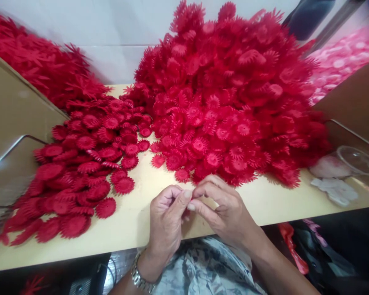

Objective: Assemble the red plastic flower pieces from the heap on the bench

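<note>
Over the front edge of the pale tabletop (264,200), my left hand (166,215) and my right hand (223,205) meet fingertip to fingertip. Both are closed in a pinch. A trace of red shows between the fingertips, but the fingers hide most of it and I cannot make out its kind. Just behind the hands rises a large heap of red fringed flower pieces (221,106), thin and round with cut edges. To the left lies a spread of thicker red fringed discs (80,176), the closest one a little left of my left hand.
Long-petalled red pieces (39,61) are heaped at back left, beside a brown panel (15,90). Another panel (353,102) stands at right, with pink pieces (347,57) beyond it. A clear plastic cup (356,159) lies near white flat pieces (335,190) at the right.
</note>
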A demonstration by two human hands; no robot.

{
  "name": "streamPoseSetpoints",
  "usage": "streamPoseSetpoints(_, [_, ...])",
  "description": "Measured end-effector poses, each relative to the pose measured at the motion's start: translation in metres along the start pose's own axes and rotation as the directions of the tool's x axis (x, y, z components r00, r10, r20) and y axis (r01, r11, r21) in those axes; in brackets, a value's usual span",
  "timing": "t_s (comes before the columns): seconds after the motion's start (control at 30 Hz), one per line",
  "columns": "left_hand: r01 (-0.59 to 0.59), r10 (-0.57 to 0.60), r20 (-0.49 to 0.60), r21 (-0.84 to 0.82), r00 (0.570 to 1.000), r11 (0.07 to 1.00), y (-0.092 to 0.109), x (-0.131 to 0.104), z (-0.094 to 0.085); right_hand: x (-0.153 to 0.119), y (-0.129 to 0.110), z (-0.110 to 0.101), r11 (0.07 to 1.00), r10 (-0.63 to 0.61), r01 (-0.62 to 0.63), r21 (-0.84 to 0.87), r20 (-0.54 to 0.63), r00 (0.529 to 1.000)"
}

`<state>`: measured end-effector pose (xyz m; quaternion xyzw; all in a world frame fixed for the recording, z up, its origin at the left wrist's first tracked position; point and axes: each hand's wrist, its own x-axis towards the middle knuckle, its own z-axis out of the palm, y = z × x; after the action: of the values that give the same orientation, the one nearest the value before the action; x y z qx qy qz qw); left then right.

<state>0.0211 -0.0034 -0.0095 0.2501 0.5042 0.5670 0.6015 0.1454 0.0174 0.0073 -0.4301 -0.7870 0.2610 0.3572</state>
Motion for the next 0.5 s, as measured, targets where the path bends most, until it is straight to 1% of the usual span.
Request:
streamPoseSetpoints(0.1, [0.019, -0.017, 0.069, -0.022, 0.997, 1.000, -0.001, -0.002, -0.001, -0.002, 0.002, -0.001, 0.986, 0.065, -0.069, 0.152, 0.030, 0.997])
streamPoseSetpoints(0.2, [0.029, -0.015, 0.168, -0.080, 0.986, 0.996, -0.001, -0.004, -0.002, -0.007, 0.002, 0.000, 0.953, 0.131, -0.124, 0.277, -0.006, 0.991])
streamPoseSetpoints(0.23, [0.032, -0.014, 0.177, -0.099, 0.984, 0.995, 0.000, -0.005, -0.002, -0.009, 0.002, 0.001, 0.945, 0.147, -0.129, 0.301, -0.038, 0.988])
streamPoseSetpoints(0.3, [0.044, -0.025, 0.142, -0.135, 0.989, 0.990, 0.001, -0.006, -0.002, -0.012, 0.005, 0.003, 0.931, 0.181, -0.127, 0.342, -0.129, 0.975])
streamPoseSetpoints(0.37, [0.041, -0.029, 0.066, -0.177, 0.997, 0.983, 0.003, -0.004, -0.003, -0.012, 0.009, 0.000, 0.928, 0.221, -0.111, 0.357, -0.283, 0.933])
streamPoseSetpoints(0.4, [0.032, -0.027, 0.030, -0.190, 0.999, 0.981, 0.005, -0.003, -0.004, -0.011, 0.012, -0.003, 0.941, 0.218, -0.097, 0.323, -0.366, 0.905])
streamPoseSetpoints(0.43, [0.022, -0.022, 0.002, -0.192, 1.000, 0.981, 0.006, -0.002, -0.006, -0.008, 0.015, -0.007, 0.966, 0.183, -0.080, 0.246, -0.434, 0.882])
streamPoseSetpoints(0.47, [0.013, -0.016, -0.015, -0.181, 1.000, 0.983, 0.008, 0.000, -0.008, -0.003, 0.018, -0.012, 0.991, 0.108, -0.059, 0.116, -0.480, 0.871])
streamPoseSetpoints(0.5, [0.010, -0.013, -0.016, -0.157, 1.000, 0.988, 0.011, 0.002, -0.009, 0.002, 0.021, -0.018, 0.998, 0.005, -0.038, -0.057, -0.490, 0.872])
